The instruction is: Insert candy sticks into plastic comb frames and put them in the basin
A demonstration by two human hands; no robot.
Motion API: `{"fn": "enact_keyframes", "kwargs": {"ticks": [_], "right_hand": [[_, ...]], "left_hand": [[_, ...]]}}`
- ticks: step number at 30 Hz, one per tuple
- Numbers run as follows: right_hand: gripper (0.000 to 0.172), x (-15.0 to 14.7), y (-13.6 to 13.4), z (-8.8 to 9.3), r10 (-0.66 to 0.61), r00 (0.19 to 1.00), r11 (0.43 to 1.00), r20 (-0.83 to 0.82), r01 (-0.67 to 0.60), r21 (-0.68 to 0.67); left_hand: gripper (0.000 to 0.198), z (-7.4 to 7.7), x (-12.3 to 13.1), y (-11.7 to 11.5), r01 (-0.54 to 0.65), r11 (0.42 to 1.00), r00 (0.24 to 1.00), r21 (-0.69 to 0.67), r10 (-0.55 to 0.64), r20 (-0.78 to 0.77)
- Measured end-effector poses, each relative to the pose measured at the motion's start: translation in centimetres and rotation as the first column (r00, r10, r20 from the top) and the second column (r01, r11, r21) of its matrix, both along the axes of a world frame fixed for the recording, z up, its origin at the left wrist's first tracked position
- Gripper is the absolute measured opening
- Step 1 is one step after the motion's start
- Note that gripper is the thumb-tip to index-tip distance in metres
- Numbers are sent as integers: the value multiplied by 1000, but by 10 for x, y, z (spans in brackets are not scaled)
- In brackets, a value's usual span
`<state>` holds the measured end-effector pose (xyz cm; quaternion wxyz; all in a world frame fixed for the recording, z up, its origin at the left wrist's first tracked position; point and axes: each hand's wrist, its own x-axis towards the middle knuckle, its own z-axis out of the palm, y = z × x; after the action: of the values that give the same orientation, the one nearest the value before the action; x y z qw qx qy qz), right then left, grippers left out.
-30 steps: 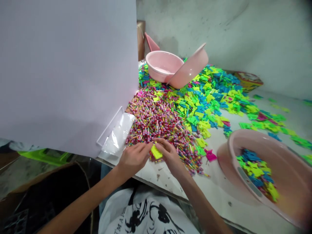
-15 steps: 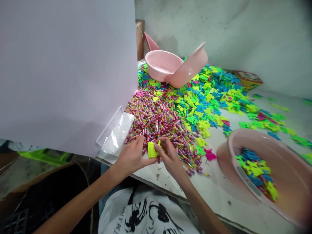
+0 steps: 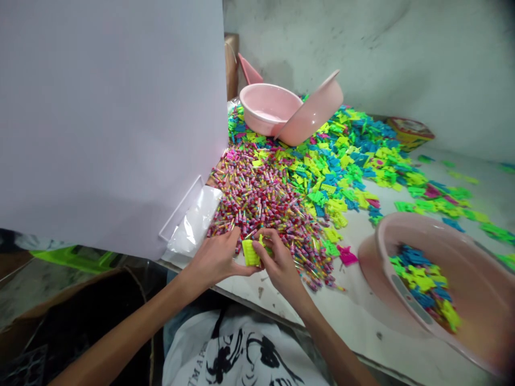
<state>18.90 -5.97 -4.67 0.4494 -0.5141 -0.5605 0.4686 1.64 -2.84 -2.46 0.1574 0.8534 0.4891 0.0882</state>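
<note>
Though tilted, basin (image 3: 311, 119) beyond heaped sticks (image 3: 261, 198).

The yellow piece (image 3: 251, 253) I hold looks like ribbed, moulded plastic. The clear bag (image 3: 193, 228) is thin, wrinkled, glossy film. At the back, 2 pink basins (image 3: 316, 118) are smooth, shiny plastic. My shirt (image 3: 245, 348) is matt printed cloth, the pale panel (image 3: 112, 118) smooth and matt, the wall (image 3: 402, 59) dull and scuffed.
</note>
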Motion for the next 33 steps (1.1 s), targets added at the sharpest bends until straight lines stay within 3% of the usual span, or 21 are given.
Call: {"fn": "enact_keyframes", "kwargs": {"ticks": [9, 15, 24, 33], "right_hand": [[17, -3, -2, -3, -20, 998, 1000, 56, 19, 21], [15, -7, -5, 1, -19, 998, 999, 66, 17, 37], [11, -11, -6, -2, -11, 994, 998, 113, 4, 67], [14, -7, 2, -11, -55, 992, 998, 113, 50, 42]], "left_hand": [[53, -2, -2, -1, -6, 1000, 1000, 26, 7, -24], [52, -2, -2, -2, -8, 997, 989, 77, 19, -144], [54, -24, -8, 6, 128, 988, 979, 87, -112, -169], [54, -45, 2, 0, 51, 992, 991, 111, -37, -130]]}}
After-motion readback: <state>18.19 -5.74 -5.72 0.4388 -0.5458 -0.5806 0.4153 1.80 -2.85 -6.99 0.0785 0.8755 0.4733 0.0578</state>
